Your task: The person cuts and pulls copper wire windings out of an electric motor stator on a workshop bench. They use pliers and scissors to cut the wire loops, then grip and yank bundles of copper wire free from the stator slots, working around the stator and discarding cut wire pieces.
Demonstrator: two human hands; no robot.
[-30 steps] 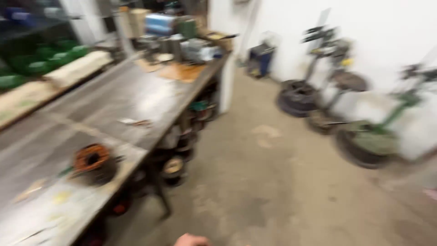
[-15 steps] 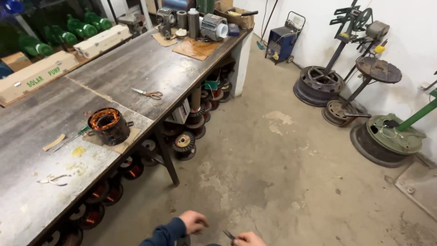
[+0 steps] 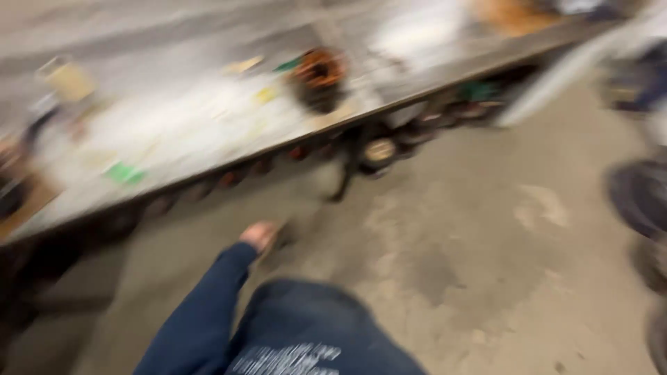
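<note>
Blur smears everything. Left hand point(image 3: 259, 236) reaches out low at centre-left over the concrete floor point(image 3: 451, 264), dark-blue sleeve point(image 3: 208, 312) trailing; its grip cannot be made out. Nearest, upper centre on the desk point(image 3: 174, 132), sits a copper-wound coil point(image 3: 319, 73).

Bench point(image 3: 208, 132): we see it long, grey and blurred.
Floor point(image 3: 451, 278): we see bare, stained concrete.
Under the bench: we see round spools point(image 3: 379, 149).
</note>
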